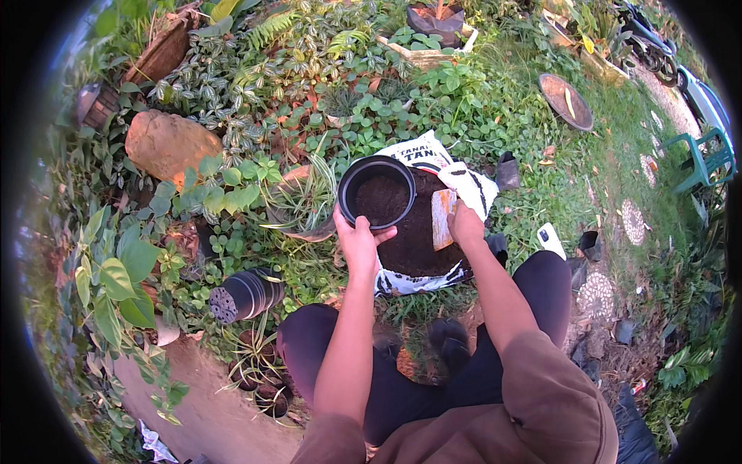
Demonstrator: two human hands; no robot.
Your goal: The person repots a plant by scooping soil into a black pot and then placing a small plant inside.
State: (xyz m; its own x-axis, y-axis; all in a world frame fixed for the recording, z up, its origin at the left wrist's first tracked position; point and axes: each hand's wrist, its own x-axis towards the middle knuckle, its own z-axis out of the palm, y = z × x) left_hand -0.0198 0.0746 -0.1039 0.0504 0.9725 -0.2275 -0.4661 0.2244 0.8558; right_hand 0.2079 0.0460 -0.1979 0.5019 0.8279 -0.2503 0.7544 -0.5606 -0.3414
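Observation:
My left hand (360, 240) grips the near rim of a round black plastic plant pot (346, 203), its thumb over the edge. Dark soil (379, 200) lies inside the pot. To its right, my right hand (465, 223) is closed around a flat scraper-like blade (443, 220), coated with rust and white patches; its handle is hidden by my fingers. Both hands are above an opened white plastic sack (420, 284) with printed writing. Dark potting soil (408, 249) fills the sack, and the pot covers part of its left side.
Stacked black pots (246, 294) lie on their side at left. Behind them stands a potted spider plant (304, 200). A white phone (550, 240) rests beside my right knee. Farther off are a large rock (171, 145), a shallow round dish (565, 101) and a green plastic chair (704, 159).

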